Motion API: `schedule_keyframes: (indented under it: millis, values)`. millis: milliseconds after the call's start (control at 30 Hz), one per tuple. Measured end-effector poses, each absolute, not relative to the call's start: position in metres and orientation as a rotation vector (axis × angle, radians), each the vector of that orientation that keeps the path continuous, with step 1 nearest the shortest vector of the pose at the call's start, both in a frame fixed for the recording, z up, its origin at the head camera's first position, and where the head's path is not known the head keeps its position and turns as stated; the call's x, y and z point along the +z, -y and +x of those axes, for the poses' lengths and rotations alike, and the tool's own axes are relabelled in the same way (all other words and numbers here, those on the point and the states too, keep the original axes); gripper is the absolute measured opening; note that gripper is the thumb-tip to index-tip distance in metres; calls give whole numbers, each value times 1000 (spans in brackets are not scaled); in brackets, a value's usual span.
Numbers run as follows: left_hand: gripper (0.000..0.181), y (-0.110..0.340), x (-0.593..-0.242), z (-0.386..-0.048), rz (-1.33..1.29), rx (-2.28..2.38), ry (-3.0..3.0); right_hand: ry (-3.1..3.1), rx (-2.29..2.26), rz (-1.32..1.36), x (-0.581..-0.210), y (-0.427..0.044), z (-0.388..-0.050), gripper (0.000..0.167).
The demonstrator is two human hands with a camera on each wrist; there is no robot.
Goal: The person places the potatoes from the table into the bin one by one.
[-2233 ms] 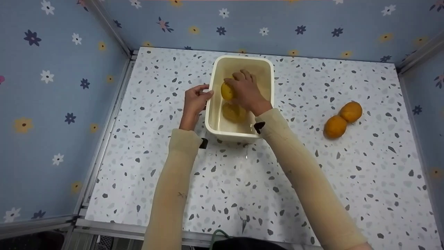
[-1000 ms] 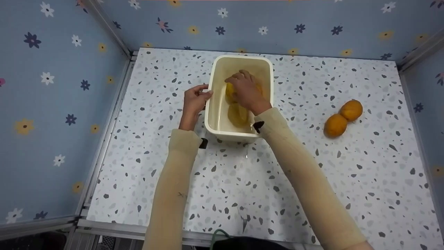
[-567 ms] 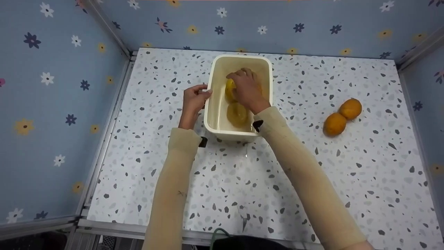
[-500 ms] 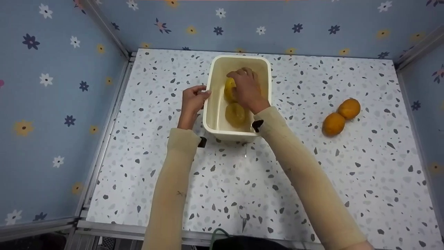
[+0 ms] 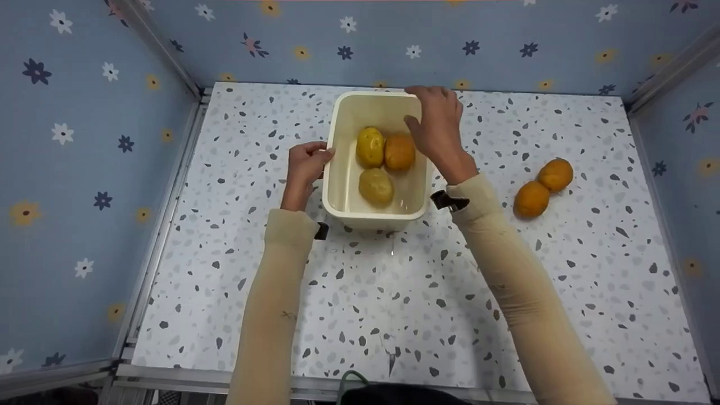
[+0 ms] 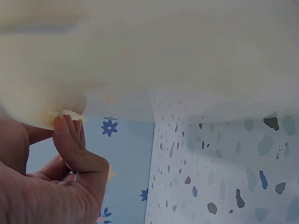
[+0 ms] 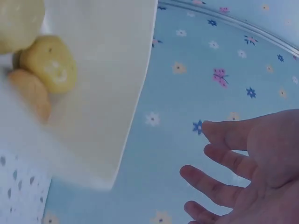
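Blue walls (image 5: 73, 146) with a flower print stand on my left and run round the back; next along comes the left sleeve (image 5: 264, 304), cream, reaching up over the speckled table (image 5: 337, 315), with a small dark band (image 5: 322, 230) at its cuff; beyond it the person's left hand (image 5: 304, 169) grips the left rim of a cream bin (image 5: 374, 216), fingers bent, the edge pinched between thumb and fingertips; the bin stands toward the back of the table, open side up; in it, on the left, one yellow potato (image 5: 369, 147) lies farther back, and a second potato (image 5: 376, 187) lies nearer the front, close to the first; just right of the farther one, against it, sits an orange (image 5: 400, 152); at the bin's far right corner the right hand (image 5: 441, 124) hovers with fingers loosely spread, thumb apart, holding nothing; from the right wrist view I see a gap between those fingers and the bin wall; the right sleeve (image 5: 529, 298) slants down from it; farther right, well apart from the bin, two more oranges (image 5: 531, 199) lie on the table, touching each other.
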State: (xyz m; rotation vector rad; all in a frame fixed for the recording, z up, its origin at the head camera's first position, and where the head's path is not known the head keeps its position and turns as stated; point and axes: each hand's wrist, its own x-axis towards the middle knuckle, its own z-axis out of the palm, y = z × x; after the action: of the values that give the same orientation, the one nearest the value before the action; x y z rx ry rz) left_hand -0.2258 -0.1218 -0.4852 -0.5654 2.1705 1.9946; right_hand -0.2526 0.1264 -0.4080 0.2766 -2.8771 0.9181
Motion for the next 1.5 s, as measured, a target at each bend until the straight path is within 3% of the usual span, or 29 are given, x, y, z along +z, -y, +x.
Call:
schedule_keyframes:
  millis: [633,1500]
  values:
    - [30,123,-484,-227,-637,1947,-2115,2896,867,-3,-475,-253,-221,46]
    - [31,124,-485,-229,-665,1958,-2083,2954,776,-183,-529,-337,-170,65]
